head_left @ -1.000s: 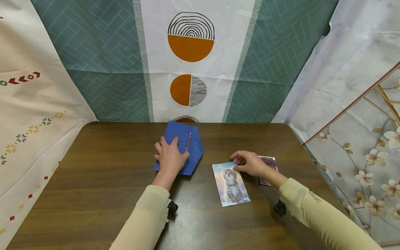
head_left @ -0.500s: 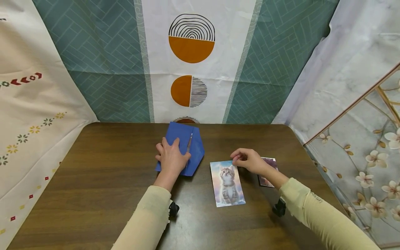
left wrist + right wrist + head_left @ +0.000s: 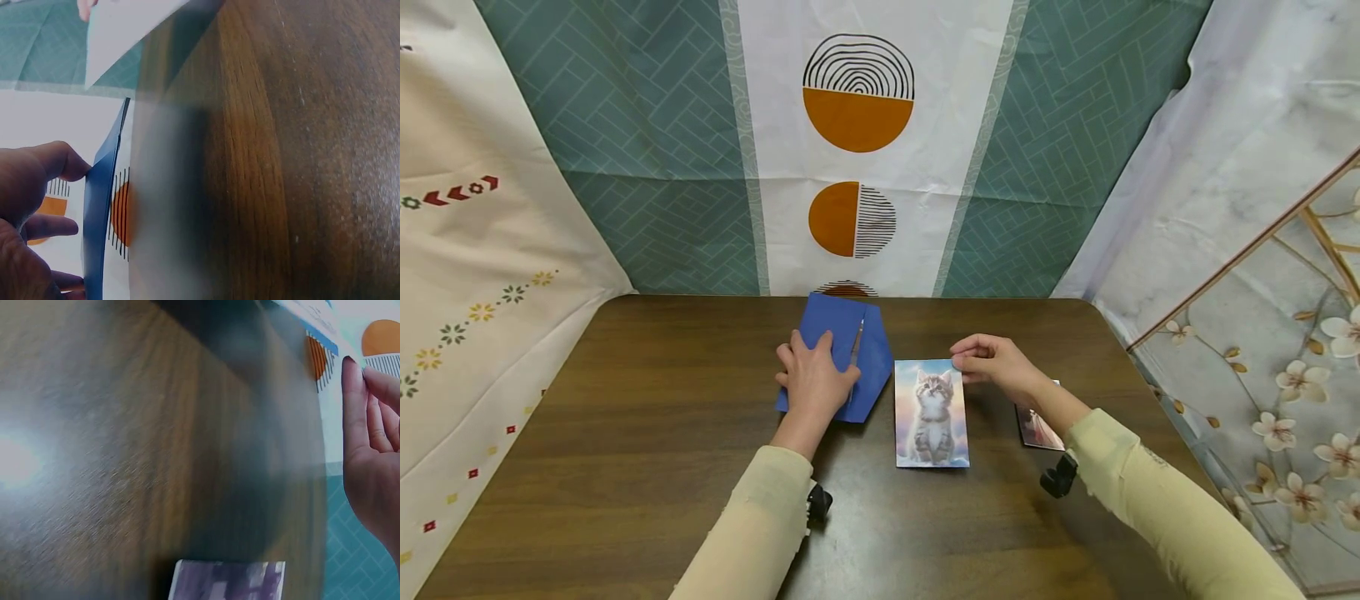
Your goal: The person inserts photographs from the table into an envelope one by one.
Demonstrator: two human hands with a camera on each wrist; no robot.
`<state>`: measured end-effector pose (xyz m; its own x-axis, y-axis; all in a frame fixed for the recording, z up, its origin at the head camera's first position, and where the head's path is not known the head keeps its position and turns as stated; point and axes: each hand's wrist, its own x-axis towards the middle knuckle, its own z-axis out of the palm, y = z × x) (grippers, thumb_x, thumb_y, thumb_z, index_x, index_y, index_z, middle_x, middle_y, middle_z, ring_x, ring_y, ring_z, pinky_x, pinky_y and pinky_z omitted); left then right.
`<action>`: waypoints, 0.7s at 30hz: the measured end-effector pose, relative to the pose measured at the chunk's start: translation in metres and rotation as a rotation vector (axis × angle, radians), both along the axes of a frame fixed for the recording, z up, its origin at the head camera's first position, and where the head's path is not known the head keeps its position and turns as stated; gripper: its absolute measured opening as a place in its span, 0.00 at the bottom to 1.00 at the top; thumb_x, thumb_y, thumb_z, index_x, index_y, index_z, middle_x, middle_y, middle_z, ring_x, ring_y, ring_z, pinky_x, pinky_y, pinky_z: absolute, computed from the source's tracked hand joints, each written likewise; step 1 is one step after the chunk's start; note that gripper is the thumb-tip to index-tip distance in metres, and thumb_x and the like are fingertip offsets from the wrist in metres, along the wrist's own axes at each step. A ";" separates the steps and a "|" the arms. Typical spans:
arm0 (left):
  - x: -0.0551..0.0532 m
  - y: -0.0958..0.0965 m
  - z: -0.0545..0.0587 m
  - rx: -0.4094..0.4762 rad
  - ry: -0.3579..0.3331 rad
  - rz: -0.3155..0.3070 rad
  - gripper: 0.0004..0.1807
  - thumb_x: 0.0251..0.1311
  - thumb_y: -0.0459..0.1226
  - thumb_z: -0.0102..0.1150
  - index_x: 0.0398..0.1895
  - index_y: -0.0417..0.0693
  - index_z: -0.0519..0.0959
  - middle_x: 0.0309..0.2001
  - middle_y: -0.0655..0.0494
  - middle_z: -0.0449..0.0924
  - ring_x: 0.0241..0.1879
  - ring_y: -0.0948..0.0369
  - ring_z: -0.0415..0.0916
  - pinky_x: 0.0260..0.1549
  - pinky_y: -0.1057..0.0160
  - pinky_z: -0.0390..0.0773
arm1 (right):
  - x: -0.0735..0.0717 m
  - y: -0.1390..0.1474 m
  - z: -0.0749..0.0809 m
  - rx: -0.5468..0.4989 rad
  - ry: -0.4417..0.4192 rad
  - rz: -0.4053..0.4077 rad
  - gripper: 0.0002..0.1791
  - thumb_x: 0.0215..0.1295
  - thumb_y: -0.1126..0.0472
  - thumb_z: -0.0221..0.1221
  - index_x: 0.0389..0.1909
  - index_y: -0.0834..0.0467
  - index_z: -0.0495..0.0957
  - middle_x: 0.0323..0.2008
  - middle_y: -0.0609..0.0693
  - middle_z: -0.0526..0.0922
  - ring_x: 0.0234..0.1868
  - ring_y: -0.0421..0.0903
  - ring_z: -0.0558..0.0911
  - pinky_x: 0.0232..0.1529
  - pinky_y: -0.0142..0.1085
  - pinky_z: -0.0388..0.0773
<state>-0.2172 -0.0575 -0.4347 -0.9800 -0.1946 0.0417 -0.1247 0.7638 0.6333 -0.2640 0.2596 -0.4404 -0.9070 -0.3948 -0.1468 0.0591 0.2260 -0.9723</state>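
A blue envelope (image 3: 831, 333), its slit showing along the flap side, is in my left hand (image 3: 812, 379). The fingers spread over its face toward the left edge and the thumb lies by the slit. Side-on in the left wrist view, the envelope (image 3: 100, 200) is off the table, with the thumb (image 3: 65, 159) touching it. My right hand (image 3: 1000, 367) pinches the upper right corner of a kitten picture card (image 3: 932, 417), between thumb and fingers. This card is raised just right of the envelope. In the right wrist view, only a blurred edge of the card (image 3: 319, 328) shows.
A second picture card (image 3: 1036, 427) lies on the wooden table (image 3: 647, 450), partly hidden beneath my right forearm; its purple end (image 3: 228, 581) shows in the right wrist view. A patterned curtain (image 3: 685, 208) hangs behind the table's back edge.
My right hand has lifted the kitten card up and leftward, turning it upright toward the envelope. The left hand and envelope have hardly moved.
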 end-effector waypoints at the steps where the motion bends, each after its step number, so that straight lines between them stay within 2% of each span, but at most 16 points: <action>1: 0.000 0.000 0.000 -0.001 0.000 0.001 0.39 0.64 0.44 0.72 0.78 0.45 0.72 0.82 0.27 0.48 0.76 0.31 0.47 0.58 0.25 0.64 | -0.001 -0.002 0.001 -0.007 -0.004 -0.008 0.20 0.76 0.67 0.64 0.61 0.74 0.76 0.47 0.51 0.87 0.47 0.44 0.87 0.51 0.40 0.87; 6: 0.000 0.001 0.001 -0.013 -0.006 0.004 0.39 0.65 0.45 0.72 0.78 0.45 0.72 0.82 0.27 0.49 0.76 0.31 0.48 0.58 0.25 0.64 | -0.009 -0.011 0.005 -0.036 -0.030 -0.035 0.19 0.76 0.65 0.65 0.61 0.70 0.77 0.51 0.52 0.85 0.50 0.45 0.86 0.53 0.38 0.86; 10: 0.000 0.002 0.002 -0.018 -0.015 0.006 0.39 0.65 0.46 0.72 0.78 0.46 0.72 0.82 0.27 0.48 0.76 0.31 0.47 0.59 0.25 0.64 | -0.017 -0.022 0.006 -0.053 -0.043 -0.037 0.23 0.76 0.64 0.64 0.64 0.73 0.74 0.51 0.51 0.86 0.50 0.44 0.85 0.54 0.37 0.85; 21: 0.002 0.004 0.004 -0.018 -0.010 -0.007 0.39 0.65 0.47 0.71 0.77 0.43 0.72 0.82 0.28 0.48 0.77 0.31 0.46 0.60 0.24 0.62 | -0.040 -0.050 -0.005 -0.078 -0.049 -0.034 0.24 0.76 0.68 0.63 0.66 0.77 0.72 0.48 0.49 0.87 0.48 0.42 0.87 0.52 0.36 0.85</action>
